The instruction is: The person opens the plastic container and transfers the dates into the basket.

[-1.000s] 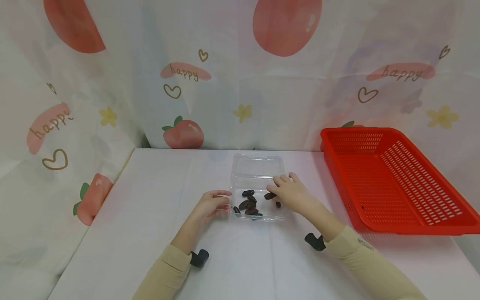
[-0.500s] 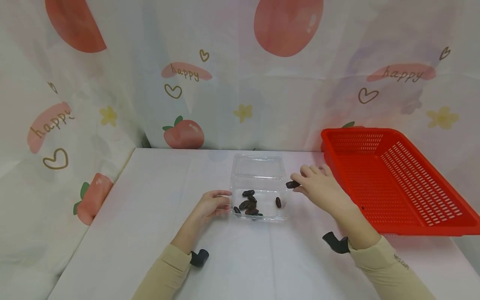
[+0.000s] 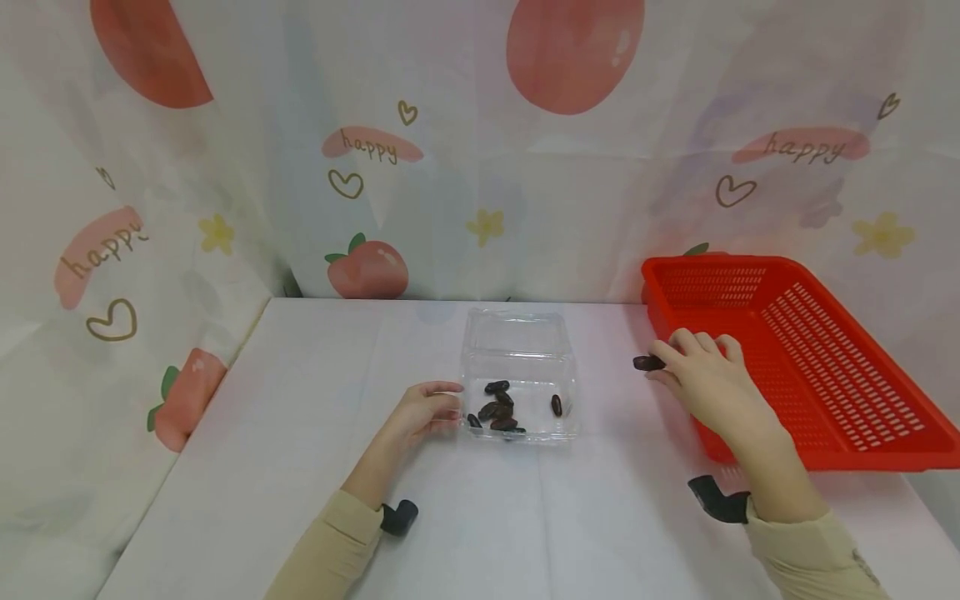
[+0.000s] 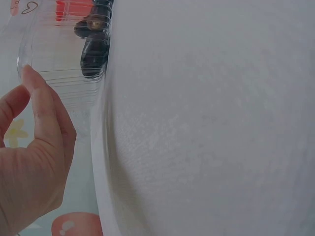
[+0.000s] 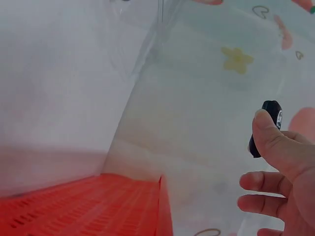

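Observation:
My right hand pinches a dark brown date between thumb and finger, in the air by the left side of the red basket. In the right wrist view, the thumb presses along this date while the other fingers stand loosely apart. A clear plastic box lies with its lid folded back on the table. Several dates are heaped at its left, and a single date lies at its right. My left hand rests its fingertips against the box's left wall, fingers only slightly bent.
The red perforated basket takes up the table's right side, with a tiny dark speck in it. A white cloth covers the table. Behind it hangs a printed curtain. Each wrist carries a black mount.
My right hand has lifted the date out of the box and carried it rightward to the basket's left side. The left hand and the box have stayed put.

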The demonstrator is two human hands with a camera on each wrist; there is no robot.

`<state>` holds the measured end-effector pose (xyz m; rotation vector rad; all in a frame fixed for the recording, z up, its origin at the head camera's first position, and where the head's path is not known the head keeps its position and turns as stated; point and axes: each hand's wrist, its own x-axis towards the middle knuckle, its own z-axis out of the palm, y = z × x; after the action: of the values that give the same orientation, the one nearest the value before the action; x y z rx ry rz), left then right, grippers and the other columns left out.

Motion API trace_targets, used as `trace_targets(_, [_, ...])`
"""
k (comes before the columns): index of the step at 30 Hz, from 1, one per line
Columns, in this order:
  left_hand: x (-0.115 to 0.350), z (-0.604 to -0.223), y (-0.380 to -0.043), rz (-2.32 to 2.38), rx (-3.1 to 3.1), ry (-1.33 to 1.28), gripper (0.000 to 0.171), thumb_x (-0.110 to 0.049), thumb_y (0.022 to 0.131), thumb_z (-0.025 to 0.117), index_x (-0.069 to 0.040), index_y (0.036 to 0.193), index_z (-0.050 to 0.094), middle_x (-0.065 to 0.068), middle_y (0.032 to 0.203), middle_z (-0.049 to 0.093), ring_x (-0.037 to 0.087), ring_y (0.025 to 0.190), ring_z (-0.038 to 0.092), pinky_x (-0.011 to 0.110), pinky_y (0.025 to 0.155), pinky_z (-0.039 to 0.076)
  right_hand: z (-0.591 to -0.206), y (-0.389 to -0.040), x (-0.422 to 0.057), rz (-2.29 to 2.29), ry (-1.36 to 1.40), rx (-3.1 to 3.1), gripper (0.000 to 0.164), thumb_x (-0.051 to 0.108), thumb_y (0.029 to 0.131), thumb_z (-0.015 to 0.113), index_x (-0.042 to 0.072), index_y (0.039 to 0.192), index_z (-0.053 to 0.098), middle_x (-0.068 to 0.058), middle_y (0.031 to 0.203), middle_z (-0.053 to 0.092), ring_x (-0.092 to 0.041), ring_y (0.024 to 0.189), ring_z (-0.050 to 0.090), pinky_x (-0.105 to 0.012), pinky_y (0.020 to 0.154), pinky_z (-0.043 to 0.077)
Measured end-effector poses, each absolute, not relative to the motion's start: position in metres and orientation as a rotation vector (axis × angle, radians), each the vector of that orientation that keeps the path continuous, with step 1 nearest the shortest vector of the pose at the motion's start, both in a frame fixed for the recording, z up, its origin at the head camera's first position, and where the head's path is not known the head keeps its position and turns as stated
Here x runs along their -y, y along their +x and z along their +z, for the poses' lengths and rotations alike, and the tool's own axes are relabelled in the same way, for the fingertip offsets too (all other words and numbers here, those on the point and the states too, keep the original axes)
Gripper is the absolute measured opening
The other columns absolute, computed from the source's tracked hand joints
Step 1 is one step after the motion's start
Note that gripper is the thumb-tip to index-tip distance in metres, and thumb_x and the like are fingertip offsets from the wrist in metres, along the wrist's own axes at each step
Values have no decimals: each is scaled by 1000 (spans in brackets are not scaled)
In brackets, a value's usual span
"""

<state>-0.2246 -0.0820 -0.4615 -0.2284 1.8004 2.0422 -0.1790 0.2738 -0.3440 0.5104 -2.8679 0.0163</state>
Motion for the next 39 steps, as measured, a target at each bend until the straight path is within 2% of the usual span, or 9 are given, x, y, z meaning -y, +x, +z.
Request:
trace_targets(5, [83,-460,-224,2040,-1807,-233,32,5,83,55,7,115,55,6,75,58,13,62,59,25,62,55,-343,-175,-295,26,398,2928,39,18,78,70,11,111,50,-11,93,46,-34,87,43,-57,81,26])
trace_targets(15, [83,-460,-224,2026,-1814,-245,32,3,83,57,5,115,56,6,78,59,13,63,60,25,62,55,-351,-174,-333,153,217,2993,43,19,81,67,9,116,44,-22,105,41,-42,95,35,-64,82,20])
trace_targets(22, [84,-461,-224,2046,-1803,-210,33,4,84,54,8,116,54,5,74,58,11,61,59,23,58,54,-365,-177,-360,213,147,3048,42,22,84,63,7,117,41,-25,106,40,-45,97,32,-68,82,17])
trace_targets(28, [83,-460,-224,2052,-1790,-211,33,4,84,55,8,116,55,6,77,58,12,62,59,23,59,54,-379,-178,-379,223,97,3120,41,23,86,61,5,117,40,-29,106,39,-47,94,32,-68,78,19])
trace_targets(35, [83,-459,-223,2049,-1787,-220,33,4,83,55,7,116,55,9,79,59,11,62,59,23,59,54,-390,-183,-392,195,77,3137,39,22,84,62,6,113,41,-29,104,40,-47,92,33,-65,75,22])
trace_targets(39, [82,-460,-224,2060,-1780,-215,33,4,83,55,8,116,55,8,78,59,11,61,59,22,59,54,-390,-184,-396,172,79,3150,38,22,84,62,6,111,40,-28,101,42,-48,92,35,-68,77,21])
